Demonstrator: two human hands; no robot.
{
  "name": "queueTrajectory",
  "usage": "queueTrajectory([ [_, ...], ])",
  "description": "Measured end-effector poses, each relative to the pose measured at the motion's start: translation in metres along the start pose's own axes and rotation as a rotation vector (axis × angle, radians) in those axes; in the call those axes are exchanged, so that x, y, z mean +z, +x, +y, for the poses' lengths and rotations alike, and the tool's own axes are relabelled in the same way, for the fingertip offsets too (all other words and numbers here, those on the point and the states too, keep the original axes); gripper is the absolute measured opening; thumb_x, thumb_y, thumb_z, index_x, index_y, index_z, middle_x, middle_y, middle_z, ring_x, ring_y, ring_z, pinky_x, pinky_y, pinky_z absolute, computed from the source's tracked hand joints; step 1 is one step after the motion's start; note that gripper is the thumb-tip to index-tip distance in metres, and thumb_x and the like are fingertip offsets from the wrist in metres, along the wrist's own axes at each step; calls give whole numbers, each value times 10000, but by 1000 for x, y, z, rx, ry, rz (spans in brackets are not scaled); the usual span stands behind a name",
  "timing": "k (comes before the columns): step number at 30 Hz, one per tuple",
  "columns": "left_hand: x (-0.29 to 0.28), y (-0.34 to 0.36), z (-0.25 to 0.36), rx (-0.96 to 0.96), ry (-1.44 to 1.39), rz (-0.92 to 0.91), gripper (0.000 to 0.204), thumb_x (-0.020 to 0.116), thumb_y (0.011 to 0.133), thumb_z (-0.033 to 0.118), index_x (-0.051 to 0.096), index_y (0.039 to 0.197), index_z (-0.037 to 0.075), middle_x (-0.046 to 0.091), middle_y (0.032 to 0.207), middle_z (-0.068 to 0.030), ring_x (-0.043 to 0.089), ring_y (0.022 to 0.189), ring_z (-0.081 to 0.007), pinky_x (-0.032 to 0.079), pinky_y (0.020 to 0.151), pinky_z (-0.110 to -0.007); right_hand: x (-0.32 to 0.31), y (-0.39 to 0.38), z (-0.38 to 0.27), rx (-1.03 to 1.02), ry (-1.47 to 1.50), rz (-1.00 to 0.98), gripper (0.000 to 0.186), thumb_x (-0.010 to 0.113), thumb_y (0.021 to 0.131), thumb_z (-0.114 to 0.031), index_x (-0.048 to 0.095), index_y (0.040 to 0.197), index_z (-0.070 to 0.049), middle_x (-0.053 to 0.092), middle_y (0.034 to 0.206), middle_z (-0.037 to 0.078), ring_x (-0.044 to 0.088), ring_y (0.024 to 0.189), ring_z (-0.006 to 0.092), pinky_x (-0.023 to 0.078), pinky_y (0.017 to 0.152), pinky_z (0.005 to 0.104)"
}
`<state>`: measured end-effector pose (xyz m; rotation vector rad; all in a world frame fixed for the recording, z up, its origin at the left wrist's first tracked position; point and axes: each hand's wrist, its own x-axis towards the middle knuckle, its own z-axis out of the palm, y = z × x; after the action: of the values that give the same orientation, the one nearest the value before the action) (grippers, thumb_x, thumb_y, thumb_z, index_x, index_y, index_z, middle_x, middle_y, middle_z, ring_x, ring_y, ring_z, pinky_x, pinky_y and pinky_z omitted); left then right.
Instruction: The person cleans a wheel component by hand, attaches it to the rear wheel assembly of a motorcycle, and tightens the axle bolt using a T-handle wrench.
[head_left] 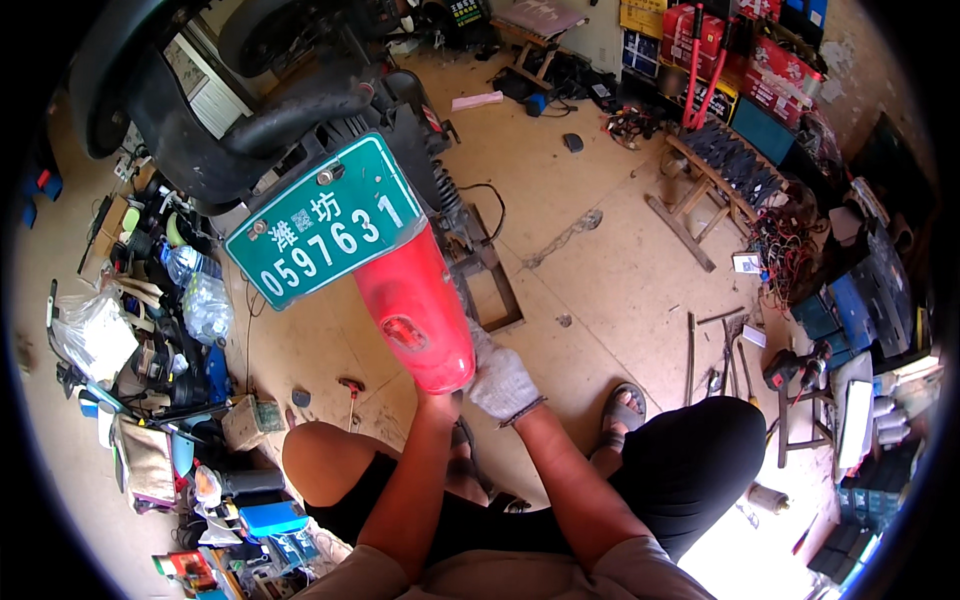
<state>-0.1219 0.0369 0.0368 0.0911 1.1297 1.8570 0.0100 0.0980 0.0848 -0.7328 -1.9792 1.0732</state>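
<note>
A red rear mudguard (415, 310) with a scuffed oval patch hangs in front of me, below a green number plate (325, 222) on a black scooter (280, 125). My left hand is hidden behind the mudguard's lower end; only its wrist and forearm show. My right hand (503, 380), in a pale knitted glove, is up against the mudguard's right lower edge. Its fingers look curled, with their tips out of sight behind the red plastic. What either hand holds cannot be made out.
A dark metal frame (497, 300) lies on the floor beneath the scooter. A red-handled tool (351, 386) rests left of my knees. Loose tools (735, 350) and a wooden stool (705, 195) are to the right. Bags and parts crowd the left; red boxes (780, 80) are stacked far right.
</note>
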Motion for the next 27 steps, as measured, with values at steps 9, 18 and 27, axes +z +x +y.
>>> queueTrajectory([
  [9,5,-18,7,55,80,2,438,582,1043,340,549,1392,79,659,1281,-68,663,1110,-214,554,969,-408,22,0,5,-49,-56,36,621,668,900,-214,496,1465,-21,617,1361,238,614,1226,409,527,1016,414],
  [18,-18,-13,28,20,446,362,371,635,999,273,675,1219,-23,727,1033,-89,672,858,-149,548,786,-346,27,-14,0,214,520,12,509,494,1055,-334,481,1464,-32,603,1419,137,594,1286,278,484,1096,458],
  [27,9,42,114,777,1323,475,257,669,860,182,715,1045,9,721,1048,-237,697,1004,-401,568,871,-482,58,-15,11,217,502,201,583,569,1029,-172,339,1552,-61,449,1540,129,503,1351,295,472,1108,533],
])
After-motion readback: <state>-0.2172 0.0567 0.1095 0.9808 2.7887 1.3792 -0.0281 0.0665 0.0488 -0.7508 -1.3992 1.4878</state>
